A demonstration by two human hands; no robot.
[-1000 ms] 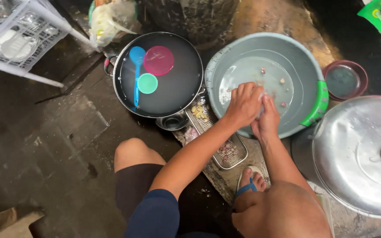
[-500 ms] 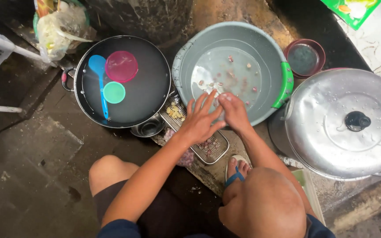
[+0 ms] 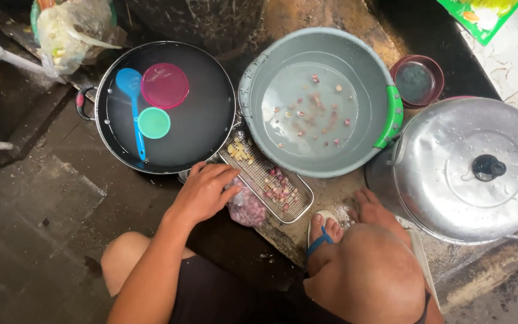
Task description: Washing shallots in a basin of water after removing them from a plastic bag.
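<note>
Nearest the camera are the squatting person's bare knees and a foot in a blue-strapped flip-flop (image 3: 322, 234) on the wet concrete ground. The left hand (image 3: 204, 193) reaches forward, palm down, its fingers loosely curled over a small clear plastic bag of purplish shallots (image 3: 247, 207); it touches the bag's top, though whether it truly grips it cannot be told. The right hand (image 3: 372, 207) rests low beside the right knee, fingers stretched flat and holding nothing, close against the side of a large lidded aluminium pot (image 3: 469, 168) with a black knob. Just beyond the bag lies a rectangular wire-mesh metal tray (image 3: 268, 180) holding peeled garlic cloves at its far end and small red shallots nearer. Farther off, a grey plastic basin with a green handle (image 3: 322, 99) holds water with floating shallot pieces. To its left sits a black two-handled wok (image 3: 166, 108) filled with water, containing a blue plastic ladle (image 3: 132, 102), a pink round plastic lid (image 3: 165, 85) and a small green plastic cup (image 3: 153, 122). A small dark-red bowl (image 3: 416, 80) stands beyond the pot.
</note>
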